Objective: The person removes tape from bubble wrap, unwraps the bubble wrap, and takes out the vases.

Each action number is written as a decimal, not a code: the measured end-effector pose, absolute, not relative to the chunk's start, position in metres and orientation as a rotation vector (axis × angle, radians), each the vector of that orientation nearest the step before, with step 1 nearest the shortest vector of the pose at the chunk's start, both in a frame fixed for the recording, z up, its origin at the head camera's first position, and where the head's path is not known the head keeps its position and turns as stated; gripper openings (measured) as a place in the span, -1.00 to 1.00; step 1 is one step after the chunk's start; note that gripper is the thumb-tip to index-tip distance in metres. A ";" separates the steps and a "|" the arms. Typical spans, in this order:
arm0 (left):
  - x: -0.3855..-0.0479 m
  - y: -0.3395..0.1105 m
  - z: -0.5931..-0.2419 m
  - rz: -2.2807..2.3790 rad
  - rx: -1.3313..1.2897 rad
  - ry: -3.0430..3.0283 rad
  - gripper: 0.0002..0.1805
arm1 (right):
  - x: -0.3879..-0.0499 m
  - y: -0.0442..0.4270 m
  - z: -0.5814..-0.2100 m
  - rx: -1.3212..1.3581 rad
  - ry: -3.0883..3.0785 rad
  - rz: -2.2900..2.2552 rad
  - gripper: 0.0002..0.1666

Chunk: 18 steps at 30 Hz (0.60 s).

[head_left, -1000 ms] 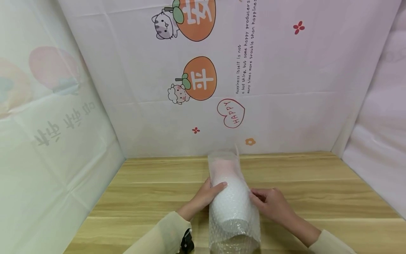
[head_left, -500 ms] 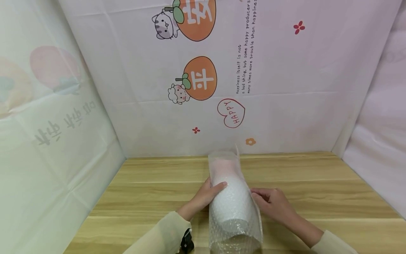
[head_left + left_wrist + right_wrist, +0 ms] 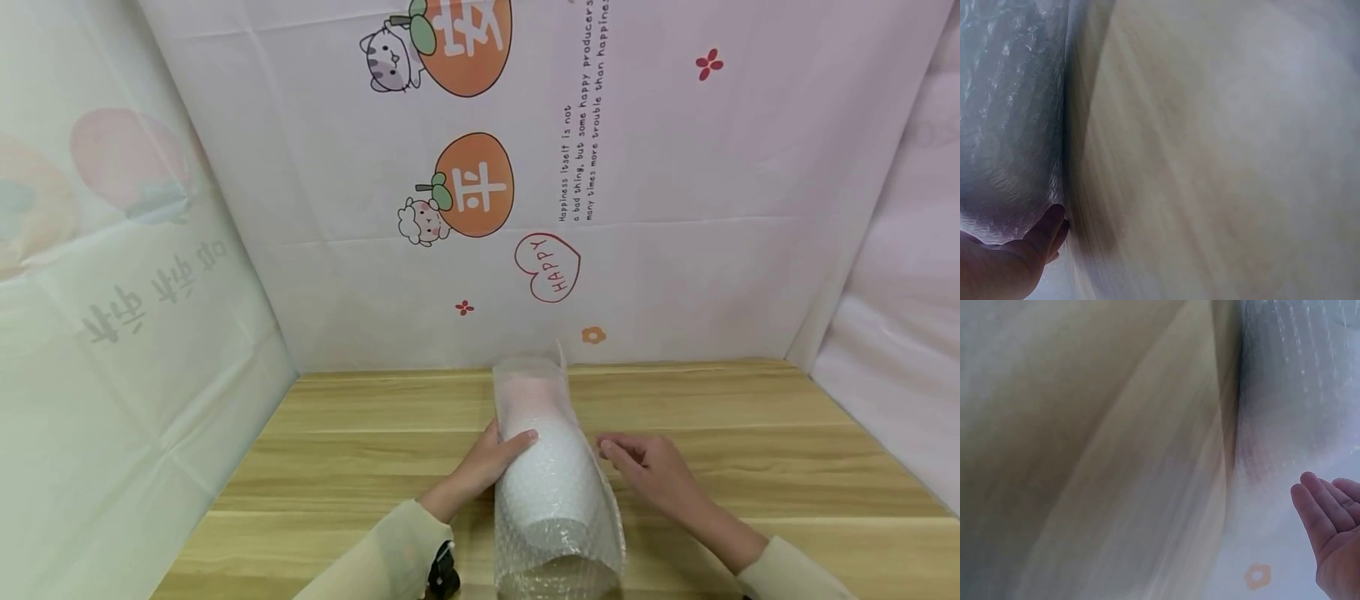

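A bundle in clear bubble wrap (image 3: 551, 475), white in the middle and pinkish at its far end, lies lengthwise on the wooden table. My left hand (image 3: 480, 467) grips its left side, thumb on top; in the left wrist view that hand (image 3: 1016, 256) has its fingers against the wrap (image 3: 1013, 119). Just off the bundle's right edge is my right hand (image 3: 656, 475), with thumb and forefinger close together. The right wrist view shows that hand (image 3: 1335, 528) with fingers fairly straight and nothing visible in them, beside the wrap (image 3: 1297, 381).
Behind the wooden table (image 3: 360, 425) hangs a white cloth (image 3: 337, 292) printed with orange fruits, small animals, lettering and flowers. More pale cloth (image 3: 150, 375) hangs on the left and on the right. A dark item (image 3: 444, 571) is at the left sleeve's cuff.
My right hand has moved slightly right and away from the bundle, off the wrap's edge. The near right part of the wrap has spread outward. My left hand has stayed in place.
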<state>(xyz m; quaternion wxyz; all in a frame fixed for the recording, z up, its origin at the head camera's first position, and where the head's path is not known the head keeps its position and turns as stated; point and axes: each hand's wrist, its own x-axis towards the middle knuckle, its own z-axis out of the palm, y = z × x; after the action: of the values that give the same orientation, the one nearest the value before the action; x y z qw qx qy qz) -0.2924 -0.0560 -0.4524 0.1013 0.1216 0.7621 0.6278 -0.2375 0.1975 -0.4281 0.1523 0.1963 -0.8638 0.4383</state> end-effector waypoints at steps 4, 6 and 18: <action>-0.292 -0.057 -0.453 1.858 0.359 2.250 -0.08 | -0.243 0.199 -0.425 0.548 -2.483 1.288 -0.69; -0.293 -0.057 -0.453 1.859 0.361 2.246 -0.08 | -0.246 0.199 -0.423 0.533 -2.493 1.314 -0.66; -0.293 -0.057 -0.454 1.880 0.383 2.237 -0.11 | -0.262 0.196 -0.422 0.395 -2.589 1.465 -0.47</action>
<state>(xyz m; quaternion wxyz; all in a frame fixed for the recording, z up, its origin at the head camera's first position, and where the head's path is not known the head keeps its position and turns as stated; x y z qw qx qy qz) -0.2928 -0.0570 -0.4538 0.0971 0.1294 0.7556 0.6348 -0.2616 0.1958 -0.4219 0.0702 0.1313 -0.8606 0.4870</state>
